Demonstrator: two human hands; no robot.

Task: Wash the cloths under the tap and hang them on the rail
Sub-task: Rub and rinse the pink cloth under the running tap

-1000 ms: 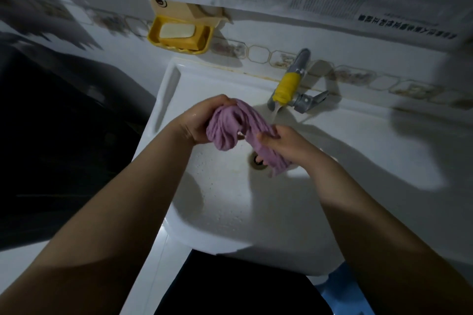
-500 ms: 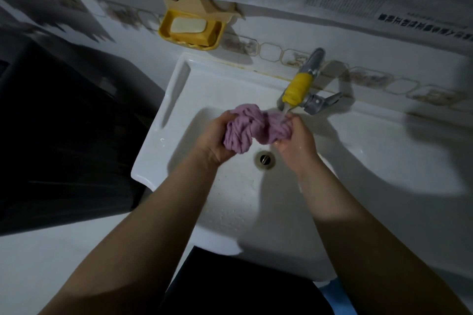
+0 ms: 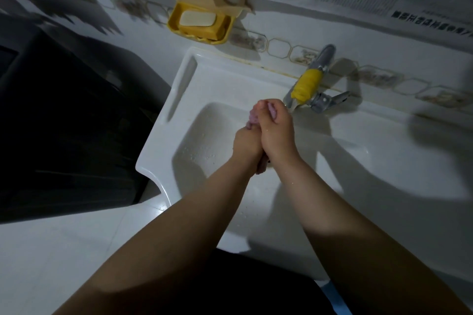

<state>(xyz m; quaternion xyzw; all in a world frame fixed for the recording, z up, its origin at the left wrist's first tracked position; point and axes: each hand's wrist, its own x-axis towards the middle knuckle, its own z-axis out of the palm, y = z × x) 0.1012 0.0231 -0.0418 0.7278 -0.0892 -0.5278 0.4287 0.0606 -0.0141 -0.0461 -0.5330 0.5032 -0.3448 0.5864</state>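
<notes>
- Squeezing together over the white sink (image 3: pixel 163 135), the left hand (image 3: pixel 245 143) and right hand (image 3: pixel 276 133) both wrap their curled fingers round the purple cloth (image 3: pixel 271 110).
- Only small wrinkled patches of it show: at the far end by the fingertips, and a tip near the wrists.
- Its long axis seems to run near to far, bunched into a roll, though mostly hidden.
- Just right of it is the metal tap (image 3: pixel 307 84), its neck wrapped in yellow.
- Far left hangs a yellow plastic soap dish (image 3: pixel 225 30) holding a pale bar.
</notes>
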